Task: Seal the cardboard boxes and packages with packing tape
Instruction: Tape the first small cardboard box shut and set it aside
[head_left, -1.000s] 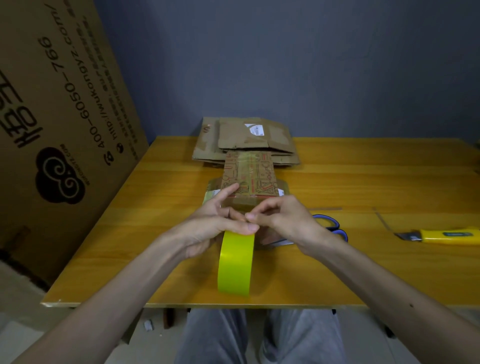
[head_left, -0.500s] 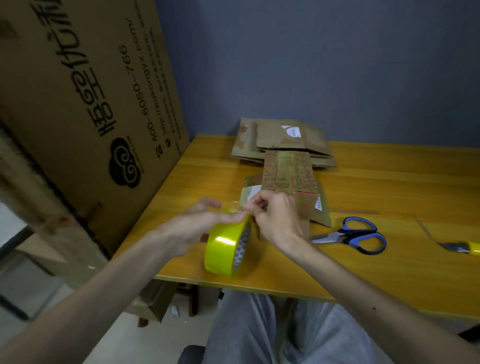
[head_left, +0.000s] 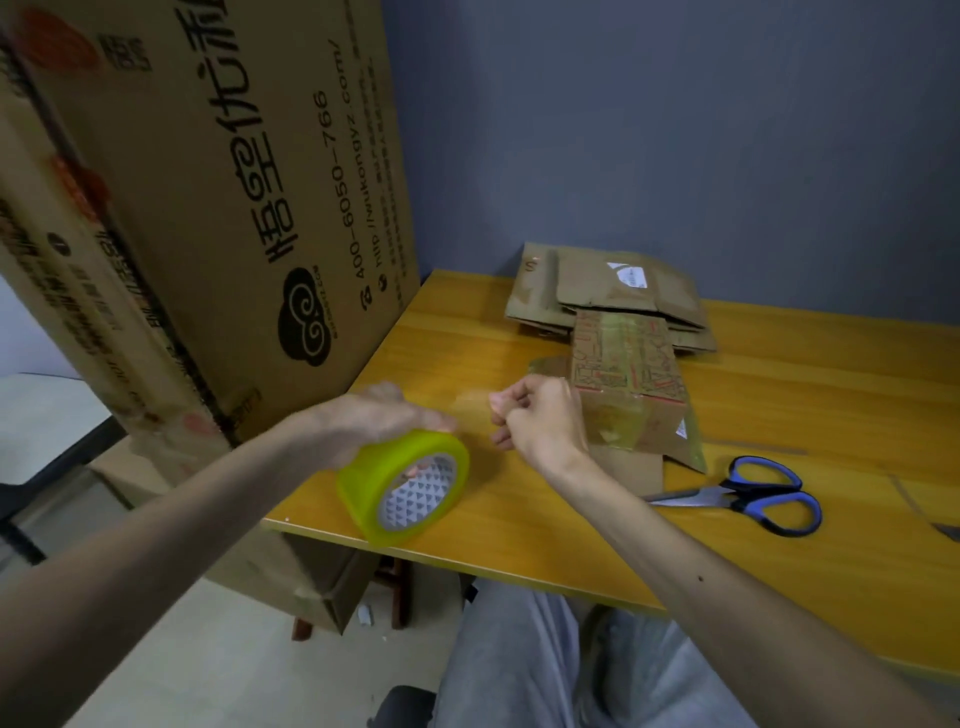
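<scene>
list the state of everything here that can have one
tape roll: gripped by left hand, held tilted
tape strip: pulled out from the roll, end pinched by right hand
small box: closed, partly taped
flat boxes: folded flat, stacked behind the small box
scissors: shut, lying on the table

Blue-handled scissors (head_left: 748, 493) lay on the yellow wooden table (head_left: 810, 405), blades closed and pointing left, handles to the right. A tall printed carton (head_left: 234, 208) bearing black characters and a cloud logo stood against the table's left edge. Behind rose a grey-blue wall (head_left: 675, 130); below lay pale floor (head_left: 208, 649).
</scene>
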